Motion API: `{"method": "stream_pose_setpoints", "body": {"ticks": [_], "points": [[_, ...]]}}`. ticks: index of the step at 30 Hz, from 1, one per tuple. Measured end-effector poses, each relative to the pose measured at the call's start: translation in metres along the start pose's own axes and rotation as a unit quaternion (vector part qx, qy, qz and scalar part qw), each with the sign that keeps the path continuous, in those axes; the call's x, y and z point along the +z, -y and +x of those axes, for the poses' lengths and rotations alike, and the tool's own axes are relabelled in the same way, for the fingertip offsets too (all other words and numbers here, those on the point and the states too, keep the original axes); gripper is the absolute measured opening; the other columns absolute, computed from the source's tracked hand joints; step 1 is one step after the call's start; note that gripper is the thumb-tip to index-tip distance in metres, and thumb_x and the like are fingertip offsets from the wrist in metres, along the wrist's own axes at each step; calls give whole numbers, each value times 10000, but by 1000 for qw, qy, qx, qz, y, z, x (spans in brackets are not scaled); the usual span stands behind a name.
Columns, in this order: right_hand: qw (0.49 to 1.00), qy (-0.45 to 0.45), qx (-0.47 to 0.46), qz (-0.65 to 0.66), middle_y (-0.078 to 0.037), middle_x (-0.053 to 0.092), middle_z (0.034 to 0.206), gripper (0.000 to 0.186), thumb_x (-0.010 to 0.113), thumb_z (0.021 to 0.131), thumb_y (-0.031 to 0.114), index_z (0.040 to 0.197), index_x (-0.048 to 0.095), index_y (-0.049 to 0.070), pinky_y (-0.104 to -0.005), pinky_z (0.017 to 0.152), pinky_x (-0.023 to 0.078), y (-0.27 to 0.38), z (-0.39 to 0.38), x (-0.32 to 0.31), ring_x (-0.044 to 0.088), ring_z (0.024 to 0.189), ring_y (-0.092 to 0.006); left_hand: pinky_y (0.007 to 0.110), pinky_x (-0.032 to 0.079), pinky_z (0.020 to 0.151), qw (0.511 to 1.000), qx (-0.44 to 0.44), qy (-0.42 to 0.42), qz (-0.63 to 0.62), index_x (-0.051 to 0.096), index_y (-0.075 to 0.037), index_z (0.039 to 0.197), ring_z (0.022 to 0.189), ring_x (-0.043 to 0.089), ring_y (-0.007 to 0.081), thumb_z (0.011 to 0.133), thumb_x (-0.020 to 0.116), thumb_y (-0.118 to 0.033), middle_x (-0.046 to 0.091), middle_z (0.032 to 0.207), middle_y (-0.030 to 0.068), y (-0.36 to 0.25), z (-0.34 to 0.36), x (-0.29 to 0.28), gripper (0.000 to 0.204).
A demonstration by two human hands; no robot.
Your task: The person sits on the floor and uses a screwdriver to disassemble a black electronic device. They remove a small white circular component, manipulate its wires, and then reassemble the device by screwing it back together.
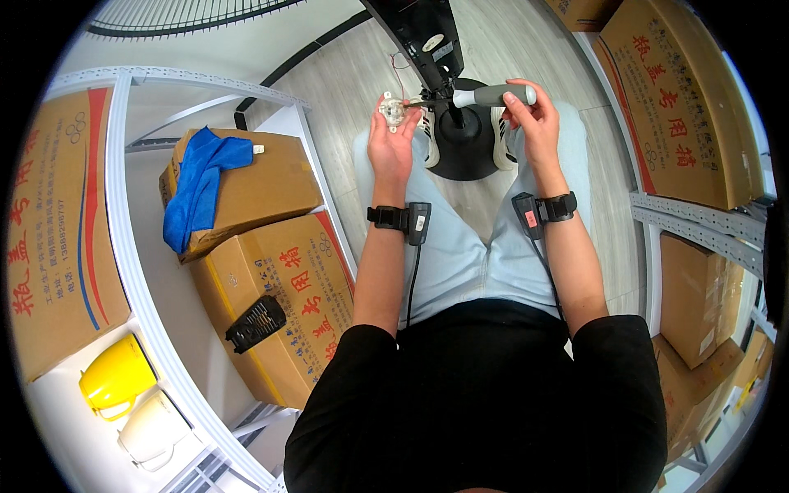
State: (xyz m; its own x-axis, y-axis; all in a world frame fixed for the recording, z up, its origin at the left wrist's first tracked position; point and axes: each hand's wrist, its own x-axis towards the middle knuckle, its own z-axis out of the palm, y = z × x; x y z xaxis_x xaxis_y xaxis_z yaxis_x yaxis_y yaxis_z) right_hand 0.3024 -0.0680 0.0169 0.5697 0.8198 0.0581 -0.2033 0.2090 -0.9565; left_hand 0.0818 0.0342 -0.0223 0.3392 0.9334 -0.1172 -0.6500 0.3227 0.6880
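Note:
My left hand point(390, 154) is closed round a small off-white part with mounting tabs point(393, 112). A thin red wire point(399, 76) rises from it toward a black column point(421, 37) on a round black base point(460, 164), between my feet. In my right hand point(538, 127) is a screwdriver point(493, 95) with a grey and white handle, fingers wrapped on the handle's end. Its shaft lies level and points left, the tip at the off-white part. Whether the tip sits in a screw is too small to tell.
Left shelving point(136, 205) holds cartons point(275, 287), a blue cloth point(205, 185), a black slotted piece point(256, 323), and yellow point(119, 374) and white mugs point(154, 429). More cartons point(678, 107) stand on the right. A wire grille point(181, 18) is at the far left. Cabled sensor boxes are strapped to both wrists.

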Motion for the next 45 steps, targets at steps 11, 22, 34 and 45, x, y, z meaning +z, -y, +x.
{"method": "stream_pose_setpoints", "body": {"ticks": [11,22,34,45], "points": [[999,-19,7,32,-2,649,812,305,748,884,199,1125,665,32,-208,549,411,-1,1,-2,605,662,-71,404,542,914,997,-3,-2,71,447,0,1281,1040,643,317,1028,498,-203,603,1164,204,-2,0,0,328],[993,-42,42,103,-13,635,813,293,708,903,199,1119,650,10,-213,543,406,-7,5,-7,583,636,-78,355,552,687,995,-13,-38,87,471,-27,1194,791,684,275,1008,511,-227,666,982,200,-3,-2,1,276],[989,-38,56,130,-4,624,820,298,688,920,199,1136,635,0,-208,547,397,-4,4,-8,573,648,-73,359,527,654,998,-30,-48,39,502,-1,1182,758,673,285,1016,426,-315,668,975,210,-2,1,-4,363],[986,-31,66,147,-16,634,845,296,668,932,198,1142,630,-6,-213,553,393,-1,3,-7,570,659,-76,340,483,632,997,-56,-29,51,567,-22,1054,699,632,247,972,479,-355,679,897,161,-4,-1,-11,354]]}}
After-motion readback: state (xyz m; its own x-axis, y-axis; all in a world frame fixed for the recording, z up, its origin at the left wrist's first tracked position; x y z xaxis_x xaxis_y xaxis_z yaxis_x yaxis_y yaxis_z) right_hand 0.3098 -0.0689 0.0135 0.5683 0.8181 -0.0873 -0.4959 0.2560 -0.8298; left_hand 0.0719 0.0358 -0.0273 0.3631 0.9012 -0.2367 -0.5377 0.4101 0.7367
